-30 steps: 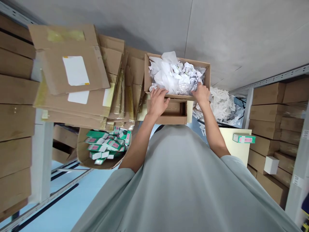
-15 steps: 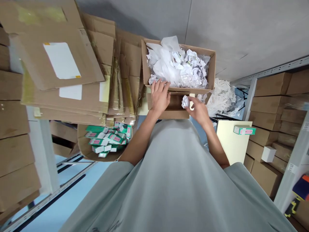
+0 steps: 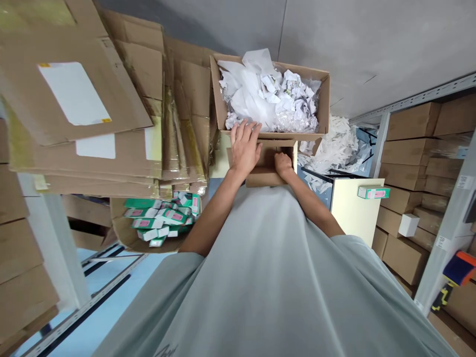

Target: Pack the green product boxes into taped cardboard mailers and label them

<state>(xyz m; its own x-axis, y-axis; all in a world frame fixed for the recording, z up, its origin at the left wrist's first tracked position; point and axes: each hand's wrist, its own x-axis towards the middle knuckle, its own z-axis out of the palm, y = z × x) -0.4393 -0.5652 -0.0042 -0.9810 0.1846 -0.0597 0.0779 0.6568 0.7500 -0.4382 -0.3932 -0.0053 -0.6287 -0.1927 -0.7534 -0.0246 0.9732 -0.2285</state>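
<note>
My left hand (image 3: 244, 147) lies flat, fingers stretched, on the near rim of a large cardboard box (image 3: 324, 104) filled with crumpled white paper (image 3: 267, 96). Below it stands a small open cardboard box (image 3: 260, 174). My right hand (image 3: 282, 164) reaches down into this small box, fingers curled inward and hidden; the paper ball it carried is out of sight beneath it.
Flattened cardboard sheets (image 3: 111, 109) are stacked at left. A carton of green and pink packets (image 3: 163, 218) sits below them. Loose white paper (image 3: 342, 144) lies right of the big box. A cream cabinet (image 3: 353, 208) bears one green packet (image 3: 373, 192). Shelves of brown boxes (image 3: 420, 163) stand right.
My right hand took a crumpled paper ball from the large box, carried it toward me and pushed it down into the small box. The left hand stayed on the rim.
</note>
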